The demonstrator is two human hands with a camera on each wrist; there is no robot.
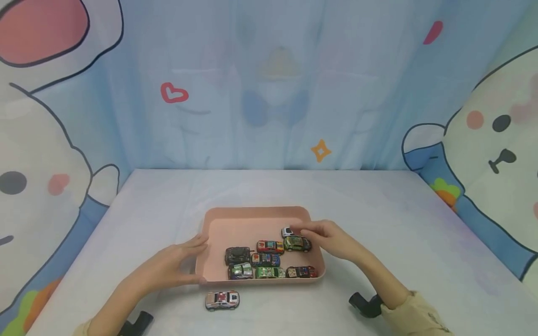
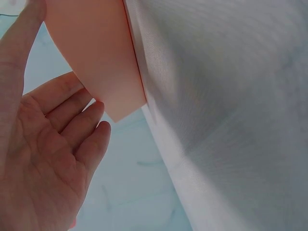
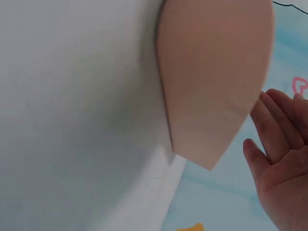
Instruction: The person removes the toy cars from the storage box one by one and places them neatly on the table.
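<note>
A shallow pink tray (image 1: 235, 213) lies on the table with several small toy cars in its front and right parts. My left hand (image 1: 170, 266) touches the tray's left end, fingers along the side and thumb at the front corner. Over the right end, my right hand (image 1: 332, 238) pinches a white toy car (image 1: 287, 232), partly hidden by the fingers. Just in front of that car sits a green-and-black one (image 1: 297, 243). In the right wrist view, the tray wall (image 3: 211, 82) covers the right fingertips. A silver-and-red toy car (image 1: 222, 300) stands outside, before the tray's front edge.
Inside the tray are a black car (image 1: 237, 255), a red-and-yellow car (image 1: 270, 246), a blue car (image 1: 265, 260) and several others along the front wall. A white cloth covers the table (image 1: 378, 200). A printed blue curtain (image 1: 269, 93) hangs behind.
</note>
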